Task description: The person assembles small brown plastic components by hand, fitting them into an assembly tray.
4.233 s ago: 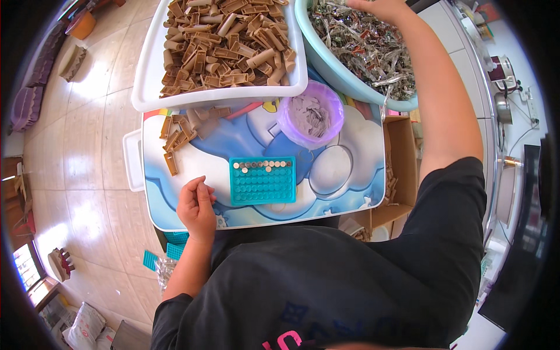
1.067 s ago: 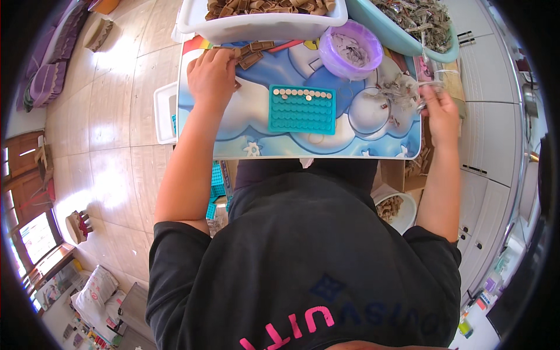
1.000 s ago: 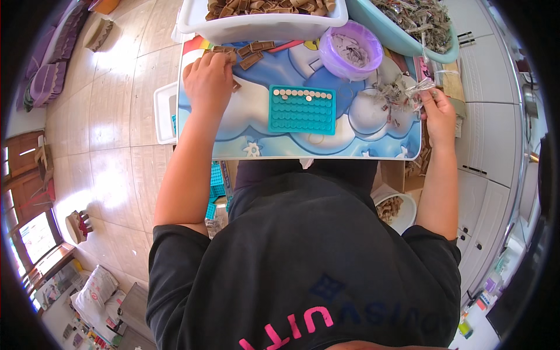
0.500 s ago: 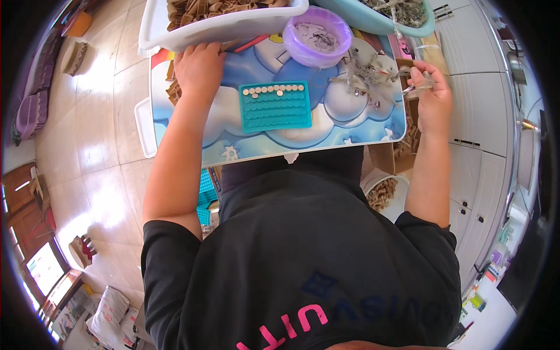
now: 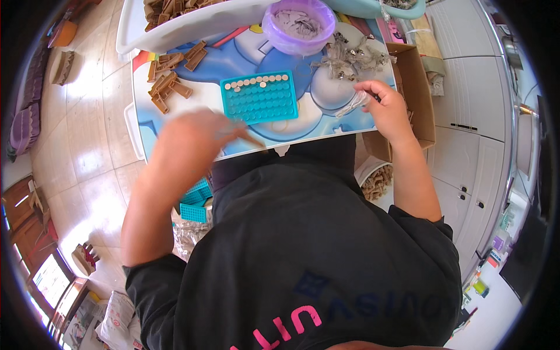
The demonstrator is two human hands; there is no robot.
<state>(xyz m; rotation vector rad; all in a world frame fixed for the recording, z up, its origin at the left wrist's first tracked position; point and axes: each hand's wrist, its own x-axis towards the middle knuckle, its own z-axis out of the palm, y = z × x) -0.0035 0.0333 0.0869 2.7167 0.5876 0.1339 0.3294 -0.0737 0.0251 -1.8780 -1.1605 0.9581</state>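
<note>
My left hand [image 5: 192, 137], blurred by motion, is over the near left part of the table with its fingers closed on a brown piece [image 5: 252, 139]. Near the right edge, my right hand [image 5: 388, 111] pinches a clear, crinkled strand-like piece [image 5: 353, 105]. Between them lies a teal tray [image 5: 262, 105] with rows of round hollows; small pale discs [image 5: 256, 80] fill most of its far row, and a couple sit in the row below. Several brown pieces [image 5: 166, 84] lie loose at the left. Beyond my right hand is a tangled heap of clear strands with shiny bits [image 5: 353, 58].
Along the far side stand a white bin [image 5: 175, 36] of brown pieces, a purple-lined bowl [image 5: 326, 39] of grey scraps and a pale teal basin [image 5: 408, 13]. A cardboard box [image 5: 423, 96] abuts the table's right. Below are a bucket [image 5: 379, 184] and teal trays [image 5: 193, 213].
My left hand has come back from the far left toward the near edge with a brown piece. My right hand has moved inward over the table, still holding the clear strand.
</note>
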